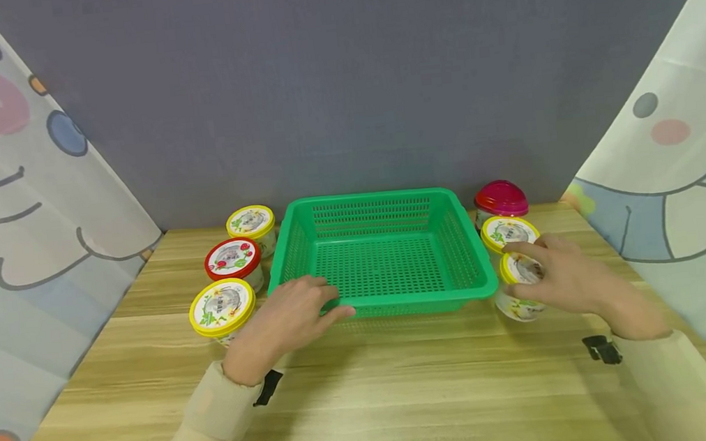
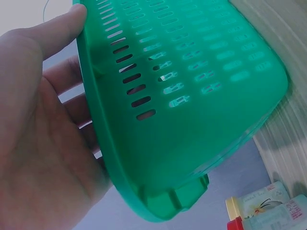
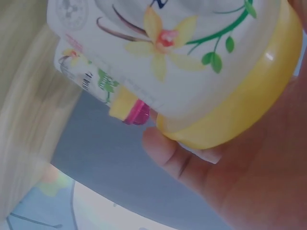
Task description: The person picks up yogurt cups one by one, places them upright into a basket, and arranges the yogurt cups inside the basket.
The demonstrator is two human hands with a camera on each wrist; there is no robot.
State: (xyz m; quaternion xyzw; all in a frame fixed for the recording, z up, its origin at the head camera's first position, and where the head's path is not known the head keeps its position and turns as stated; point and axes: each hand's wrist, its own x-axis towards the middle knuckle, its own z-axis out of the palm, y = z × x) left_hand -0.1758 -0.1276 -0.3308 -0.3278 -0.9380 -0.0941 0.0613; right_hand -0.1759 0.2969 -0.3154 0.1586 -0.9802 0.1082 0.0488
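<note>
My left hand [image 1: 292, 317] holds the near-left rim of a green plastic basket [image 1: 385, 303], its fingers over the rim and the thumb at the front. In the left wrist view the fingers pass behind the rim [image 2: 98, 124]. On the right, my right hand [image 1: 562, 279] grips a white tub [image 1: 520, 307] with a yellow lid around its lid. A vanilla flower print shows on this tub [image 3: 168, 48] in the right wrist view. Another yellow-lidded tub [image 1: 508, 231] stands right behind it.
Left of the basket stand a yellow-lidded tub [image 1: 222, 307], a red-lidded tub [image 1: 232, 257] and another yellow-lidded tub [image 1: 251, 221]. A tub with a pink domed lid [image 1: 501, 199] is at the back right. A grey panel [image 1: 342, 95] rises behind the wooden table [image 1: 369, 401].
</note>
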